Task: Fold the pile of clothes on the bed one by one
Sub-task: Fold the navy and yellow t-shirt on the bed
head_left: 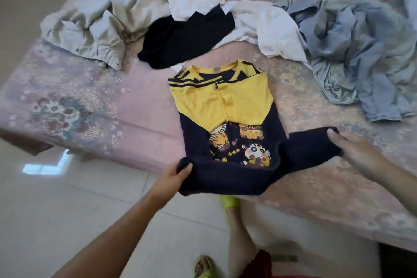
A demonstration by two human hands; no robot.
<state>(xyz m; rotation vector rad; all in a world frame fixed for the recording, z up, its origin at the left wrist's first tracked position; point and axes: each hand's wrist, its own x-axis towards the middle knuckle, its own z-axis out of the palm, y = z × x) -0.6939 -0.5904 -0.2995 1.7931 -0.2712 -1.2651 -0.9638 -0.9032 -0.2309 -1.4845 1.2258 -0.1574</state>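
bed (90, 106), clothes pile (180, 13), hands gripping shirt (225, 106)

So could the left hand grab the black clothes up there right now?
Probably not yet. The left hand is gripping the hem of the yellow and navy shirt. The black garment lies uncovered beyond that shirt, so the way is free, but the hand would need to let go first.

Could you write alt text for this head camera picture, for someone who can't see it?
Two hands, left hand and right hand, lift the dark hem of a yellow and navy cartoon shirt on a pink floral bed. Unfolded clothes lie behind it.
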